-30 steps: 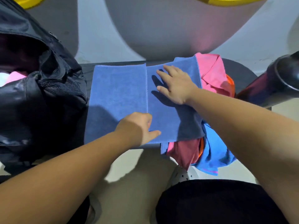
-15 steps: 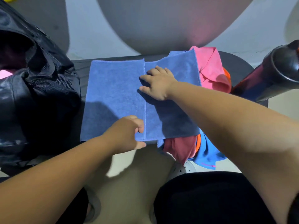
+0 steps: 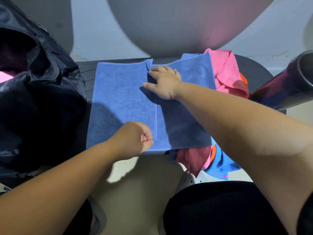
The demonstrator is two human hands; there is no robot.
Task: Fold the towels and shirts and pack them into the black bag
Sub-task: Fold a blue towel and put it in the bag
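Blue towel [image 3: 118, 99], soft terry with stitched hems, lies half-folded on the surface [image 3: 88, 68]. At 6 o'clock my left grip [image 3: 135, 138] pinches its near hem. Toward 12 my right grip [image 3: 164, 82] curls round the flap edge. Crumpled shirts [image 3: 227, 73] lie unfolded at 3. The black bag [image 3: 42, 99], slack at 9, I judge part-packed.

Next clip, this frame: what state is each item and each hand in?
blue towel: flat on the table, right flap folded over, hem down the middle.
black bag: open, pink cloth inside.
shirt pile: unfolded, crumpled under the towel's right side.
left hand: pinches the flap's near hem.
right hand: rests on the flap, fingertips at its far hem; grip unclear.
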